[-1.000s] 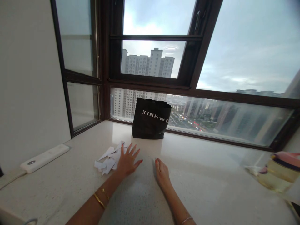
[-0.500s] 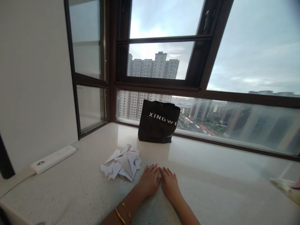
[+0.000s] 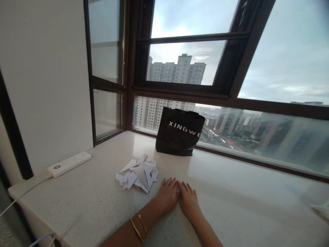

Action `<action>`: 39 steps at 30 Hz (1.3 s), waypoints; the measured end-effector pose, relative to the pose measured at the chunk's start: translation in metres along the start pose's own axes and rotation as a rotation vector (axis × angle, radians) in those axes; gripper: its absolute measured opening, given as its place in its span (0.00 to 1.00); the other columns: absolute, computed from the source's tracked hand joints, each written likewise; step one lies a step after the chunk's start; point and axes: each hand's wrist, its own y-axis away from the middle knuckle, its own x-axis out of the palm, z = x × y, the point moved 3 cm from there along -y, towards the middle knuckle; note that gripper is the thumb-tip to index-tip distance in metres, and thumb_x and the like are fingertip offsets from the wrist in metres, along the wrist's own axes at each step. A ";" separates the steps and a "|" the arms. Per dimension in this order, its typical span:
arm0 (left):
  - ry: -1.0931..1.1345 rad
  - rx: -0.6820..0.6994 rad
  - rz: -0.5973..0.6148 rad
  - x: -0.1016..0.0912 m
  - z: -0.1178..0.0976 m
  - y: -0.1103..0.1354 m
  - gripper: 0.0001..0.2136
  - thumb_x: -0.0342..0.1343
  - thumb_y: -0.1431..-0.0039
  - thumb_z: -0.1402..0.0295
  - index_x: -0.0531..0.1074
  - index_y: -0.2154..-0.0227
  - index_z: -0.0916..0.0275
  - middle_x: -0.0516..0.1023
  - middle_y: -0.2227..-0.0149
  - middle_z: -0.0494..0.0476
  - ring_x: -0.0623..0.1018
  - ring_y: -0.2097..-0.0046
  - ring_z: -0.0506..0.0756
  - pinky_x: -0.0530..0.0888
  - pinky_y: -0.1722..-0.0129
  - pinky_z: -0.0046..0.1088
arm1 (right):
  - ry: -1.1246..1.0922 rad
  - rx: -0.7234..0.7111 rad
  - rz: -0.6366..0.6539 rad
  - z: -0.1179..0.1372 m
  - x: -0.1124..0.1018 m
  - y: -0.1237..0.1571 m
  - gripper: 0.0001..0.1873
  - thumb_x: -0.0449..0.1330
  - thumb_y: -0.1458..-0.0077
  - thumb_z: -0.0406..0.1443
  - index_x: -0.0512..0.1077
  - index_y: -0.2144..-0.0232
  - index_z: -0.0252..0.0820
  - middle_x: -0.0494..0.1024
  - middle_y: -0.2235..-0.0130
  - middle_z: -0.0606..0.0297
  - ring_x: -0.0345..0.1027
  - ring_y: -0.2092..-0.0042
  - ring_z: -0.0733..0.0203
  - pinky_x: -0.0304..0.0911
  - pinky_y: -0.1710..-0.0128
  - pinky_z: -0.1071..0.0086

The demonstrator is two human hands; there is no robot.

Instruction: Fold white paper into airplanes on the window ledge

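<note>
My left hand (image 3: 168, 195) lies palm down on the pale stone sill (image 3: 236, 206), fingers stretched out and holding nothing. Beside it, my right hand (image 3: 189, 200) rests flat in the same way, and the two meet at the index fingertips. To the left of my left hand is a loose heap of folded white paper pieces (image 3: 141, 173), apart from my fingers. Behind the heap a black bag (image 3: 179, 137) with white lettering stands upright against the window. Two thin gold bracelets circle my left wrist.
A white power strip (image 3: 70, 164) with a cable lies at the left by the wall. Dark brown window frames (image 3: 185, 92) border the sill at the back. The sill's left edge shows at lower left, with cables below it. A pale object (image 3: 321, 209) is cut off at the far right.
The camera view has turned slightly left, so the sill's left edge shows more and the scene sits further right. Both hands, the papers and the bag stay where they were.
</note>
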 end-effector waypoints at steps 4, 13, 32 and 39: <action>0.011 0.002 0.002 -0.001 0.000 0.000 0.23 0.28 0.40 0.63 0.52 0.44 0.66 0.54 0.41 0.60 0.52 0.41 0.57 0.51 0.44 0.42 | 0.006 -0.006 0.012 0.001 -0.001 -0.001 0.27 0.41 0.52 0.26 0.62 0.49 0.44 0.63 0.46 0.58 0.52 0.45 0.50 0.46 0.49 0.52; 0.004 -0.005 0.003 -0.002 -0.001 0.001 0.23 0.28 0.40 0.64 0.52 0.45 0.67 0.55 0.42 0.62 0.53 0.41 0.58 0.52 0.44 0.42 | -0.007 0.003 -0.008 0.002 -0.003 0.000 0.27 0.42 0.53 0.25 0.63 0.50 0.42 0.64 0.47 0.56 0.52 0.44 0.50 0.46 0.49 0.53; -0.025 0.004 -0.007 -0.002 -0.001 0.000 0.22 0.30 0.40 0.65 0.55 0.46 0.67 0.56 0.42 0.63 0.55 0.42 0.58 0.53 0.45 0.44 | -0.277 0.132 -0.023 0.009 -0.023 -0.003 0.20 0.45 0.55 0.26 0.67 0.59 0.38 0.72 0.56 0.58 0.61 0.51 0.56 0.47 0.49 0.58; -0.023 -0.002 -0.002 -0.003 -0.002 0.001 0.22 0.30 0.40 0.65 0.55 0.46 0.66 0.56 0.42 0.62 0.54 0.42 0.58 0.52 0.45 0.43 | -0.280 0.134 -0.040 0.008 -0.021 -0.004 0.19 0.46 0.56 0.25 0.68 0.61 0.37 0.73 0.57 0.57 0.62 0.52 0.54 0.47 0.49 0.58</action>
